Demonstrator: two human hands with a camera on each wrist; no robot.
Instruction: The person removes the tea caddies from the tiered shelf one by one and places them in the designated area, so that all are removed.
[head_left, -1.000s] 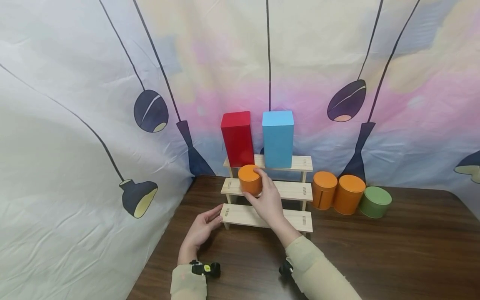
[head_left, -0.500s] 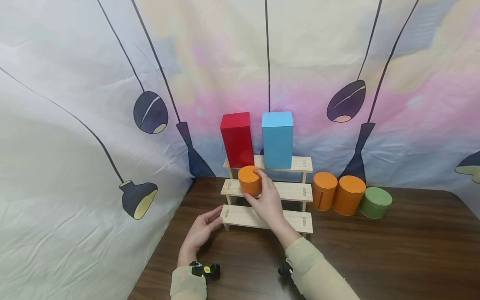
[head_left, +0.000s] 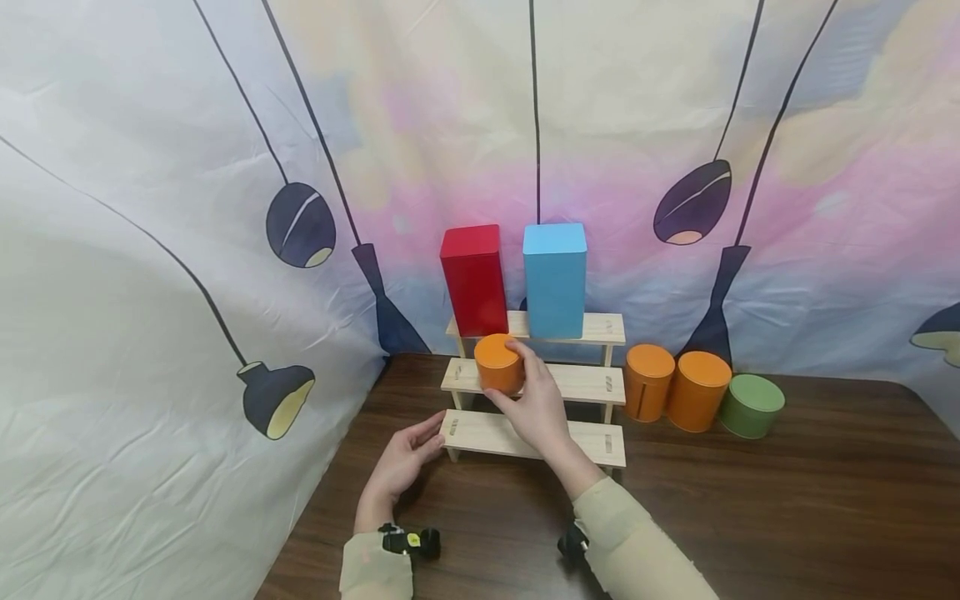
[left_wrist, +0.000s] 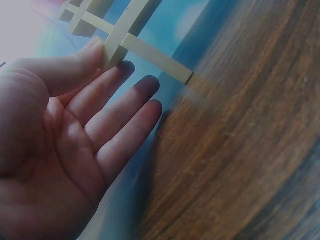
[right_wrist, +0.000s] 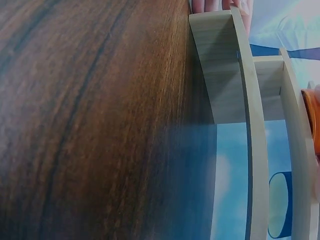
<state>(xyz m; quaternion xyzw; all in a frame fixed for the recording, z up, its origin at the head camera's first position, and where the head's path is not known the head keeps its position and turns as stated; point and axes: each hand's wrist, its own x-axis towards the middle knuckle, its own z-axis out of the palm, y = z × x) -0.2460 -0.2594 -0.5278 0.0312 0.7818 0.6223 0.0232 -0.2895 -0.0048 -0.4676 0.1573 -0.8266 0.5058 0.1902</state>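
My right hand (head_left: 538, 408) grips a small round orange tin (head_left: 498, 367) between thumb and fingers, at the left part of the middle step of a three-tier wooden display stand (head_left: 487, 433). Whether the tin's base touches that step cannot be made out. In the right wrist view only an edge of the orange tin (right_wrist: 312, 117) shows. My left hand (head_left: 401, 460) is at the left end of the lowest step. The left wrist view has its thumb on the end of that step (left_wrist: 122, 37), pinching it against a mostly hidden finger; the other fingers extend below.
A tall red box (head_left: 477, 287) and a light blue box (head_left: 556, 287) stand on the top step. Right of the stand, two orange tins (head_left: 648, 387) (head_left: 696, 396) and a green tin (head_left: 751, 408) sit on the dark wooden table (head_left: 750, 517). A printed cloth (head_left: 465, 108) hangs behind.
The orange tin in my right hand has shifted very slightly left and down. My left hand stays at the end of the lowest step.
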